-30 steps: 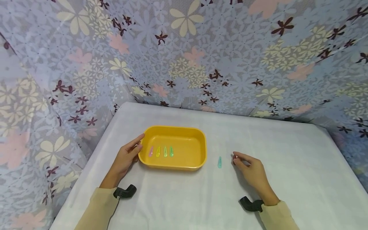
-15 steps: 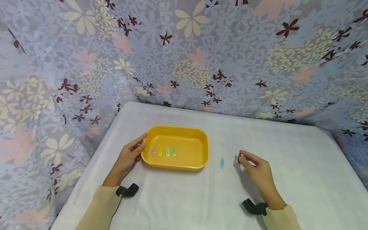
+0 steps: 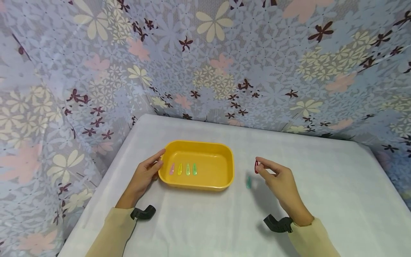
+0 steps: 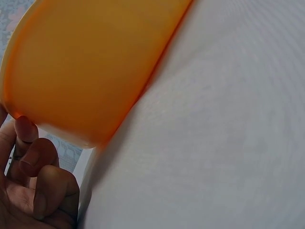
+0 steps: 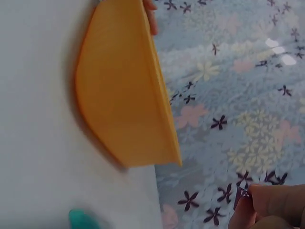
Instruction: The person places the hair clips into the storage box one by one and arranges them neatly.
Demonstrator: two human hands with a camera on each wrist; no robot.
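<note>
My left hand (image 3: 141, 178) grips the left rim of a yellow plastic tray (image 3: 213, 171), which stands on the white cloth. In the left wrist view, curled fingers (image 4: 38, 162) sit at the tray's end. Inside lie a pink hair clip (image 3: 172, 169), a yellow one, a pale green one and a green hair clip (image 3: 194, 169), side by side in a row. Right of the tray, my right hand (image 3: 280, 184) pinches a red hair clip (image 3: 256, 166) between thumb and fingertips, raised off the cloth. Below it a teal hair clip (image 3: 248, 182) lies on the cloth.
A white cloth (image 3: 199, 221) covers the table. Flowered fabric (image 3: 205, 71) hangs behind it and along its left side. Each wrist wears a black camera mount (image 3: 278, 225).
My right hand lifted the red hair clip off the cloth, shifted slightly right, then moved left and up towards the tray. My left hand keeps its hold on the rim.
</note>
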